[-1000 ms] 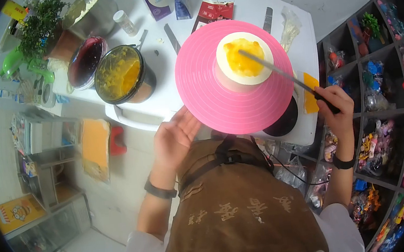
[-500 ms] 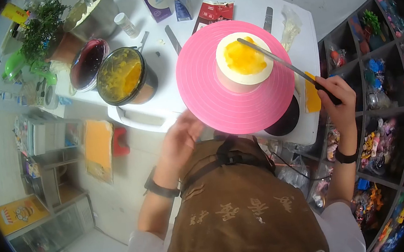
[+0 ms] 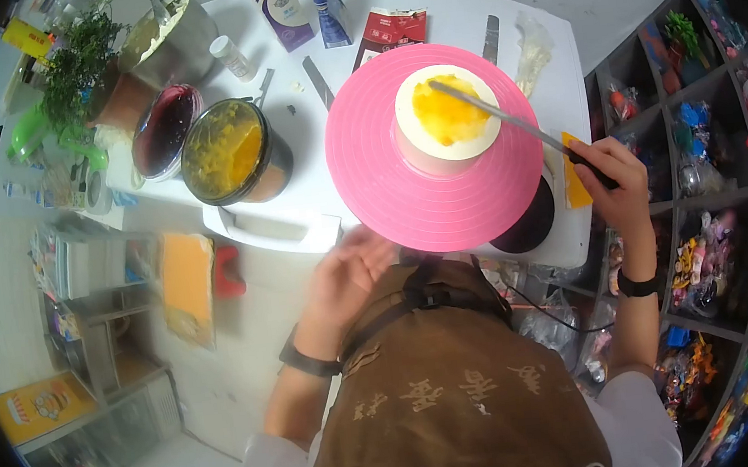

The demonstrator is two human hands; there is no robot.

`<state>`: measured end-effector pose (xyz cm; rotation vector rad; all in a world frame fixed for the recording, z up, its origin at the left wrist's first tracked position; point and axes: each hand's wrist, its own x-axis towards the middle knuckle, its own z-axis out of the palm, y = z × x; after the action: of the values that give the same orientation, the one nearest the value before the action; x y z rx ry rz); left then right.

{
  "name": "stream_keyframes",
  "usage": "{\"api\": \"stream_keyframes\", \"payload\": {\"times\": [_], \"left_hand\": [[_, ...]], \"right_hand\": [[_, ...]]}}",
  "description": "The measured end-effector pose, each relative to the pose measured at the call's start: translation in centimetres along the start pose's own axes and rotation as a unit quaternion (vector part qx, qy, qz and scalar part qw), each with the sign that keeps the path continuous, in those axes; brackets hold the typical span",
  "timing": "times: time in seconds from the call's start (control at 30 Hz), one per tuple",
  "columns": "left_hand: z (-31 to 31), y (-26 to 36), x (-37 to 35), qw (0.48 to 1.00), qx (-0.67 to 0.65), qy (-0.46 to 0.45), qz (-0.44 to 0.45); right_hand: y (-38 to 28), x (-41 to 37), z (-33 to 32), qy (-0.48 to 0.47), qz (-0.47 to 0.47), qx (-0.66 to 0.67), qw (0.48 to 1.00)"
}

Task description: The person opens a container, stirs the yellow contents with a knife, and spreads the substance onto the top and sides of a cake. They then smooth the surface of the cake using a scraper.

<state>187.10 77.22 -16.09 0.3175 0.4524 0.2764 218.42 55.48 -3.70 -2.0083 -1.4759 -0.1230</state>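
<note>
A round cake (image 3: 412, 131) covered in pale cream stands on a pink turntable (image 3: 369, 184). Yellow fruit filling (image 3: 449, 125) is spread over the middle of its top, with cream showing round the edge. My right hand (image 3: 616, 181) grips the black handle of a palette knife (image 3: 522, 127), whose blade reaches left across the cake and lies over the filling. At the turntable's near left rim is my left hand (image 3: 352, 270), fingers extended, holding nothing.
Left on the white table (image 3: 307, 163) stand a tub of yellow filling (image 3: 219, 149), a tub of dark red filling (image 3: 165, 132) and a metal bowl of cream (image 3: 176, 44). Cartons (image 3: 282, 11) and a red packet (image 3: 389, 31) lie behind. Shelves (image 3: 707, 189) line the right.
The knife tip has moved slightly left over the filling, which is spread a little differently. My left hand has shifted right and down along the turntable rim, fingers more extended.
</note>
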Motion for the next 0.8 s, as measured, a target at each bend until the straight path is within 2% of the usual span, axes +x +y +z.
{"api": "stream_keyframes", "payload": {"times": [0.1, 0.13, 0.2, 0.33, 0.4, 0.53, 0.6, 0.7, 0.8], "left_hand": [[0.8, -0.4, -0.1, 0.996, 0.052, -0.044, -0.049], [0.8, -0.2, -0.1, 0.998, 0.029, -0.039, -0.034], [0.8, 0.2, 0.0, 0.999, -0.018, -0.028, -0.003], [1.3, -0.1, -0.1, 0.997, 0.044, -0.038, -0.044], [1.6, -0.7, -0.2, 0.991, 0.094, -0.054, -0.083], [0.9, 0.0, -0.1, 0.999, 0.011, -0.049, -0.008], [1.5, 1.1, 0.0, 0.997, -0.057, -0.021, 0.039], [1.3, 0.6, -0.1, 0.998, -0.030, -0.007, 0.049], [0.4, -0.5, -0.4, 0.996, 0.051, -0.049, -0.052]], "right_hand": [[-0.5, -0.2, -0.4, -0.044, -0.009, 0.020, 0.999], [-0.6, -0.3, -0.7, -0.062, -0.011, 0.031, 0.998], [-0.2, -0.5, -0.7, -0.025, -0.003, 0.024, 0.999], [-0.3, 0.2, -0.4, 0.008, 0.012, -0.007, 1.000], [-0.7, 0.1, -0.3, -0.023, 0.002, 0.006, 1.000], [-0.3, -0.4, -0.5, -0.042, -0.046, 0.035, 0.997], [0.1, -0.4, -0.4, -0.003, -0.022, 0.018, 1.000], [0.1, 0.1, -0.1, 0.013, -0.003, 0.001, 1.000], [-0.6, 0.2, 0.0, -0.025, -0.007, 0.010, 1.000]]}}
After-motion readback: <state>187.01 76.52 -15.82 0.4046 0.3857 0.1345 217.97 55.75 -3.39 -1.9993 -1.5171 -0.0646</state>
